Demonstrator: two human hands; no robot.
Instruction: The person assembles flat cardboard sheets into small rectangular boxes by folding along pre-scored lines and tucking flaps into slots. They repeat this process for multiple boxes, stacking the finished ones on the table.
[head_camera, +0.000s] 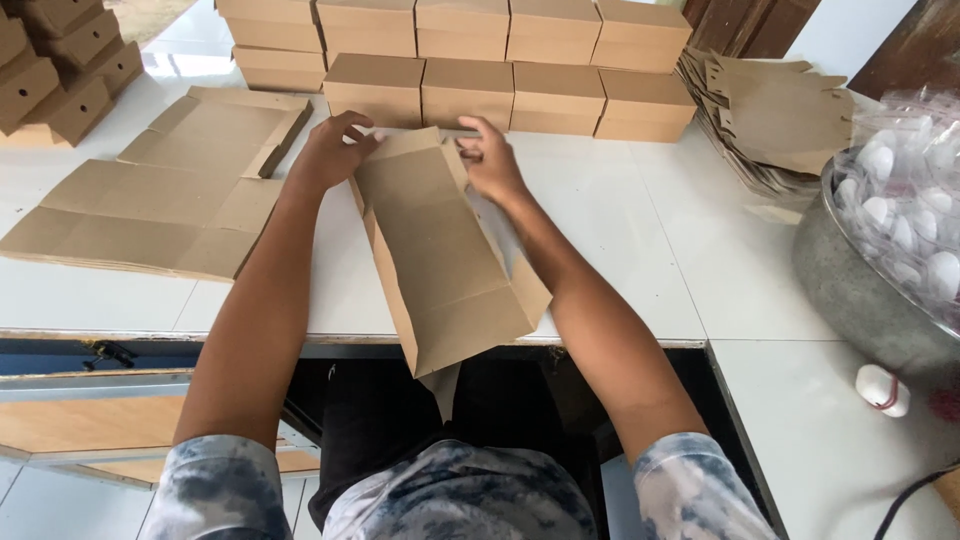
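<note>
Item: flat box blank (440, 250), lying between my forearms, far end pinched by my left hand (328, 152) and right hand (490, 158), near end overhanging the table (620, 230) edge. Risk, as I judge: uneven pressure could crease it crooked or slide it off. Beyond my fingers, folded boxes (510, 95) crowd the fold; flat blanks (160, 190) left, bowl (860, 280) right.
</note>
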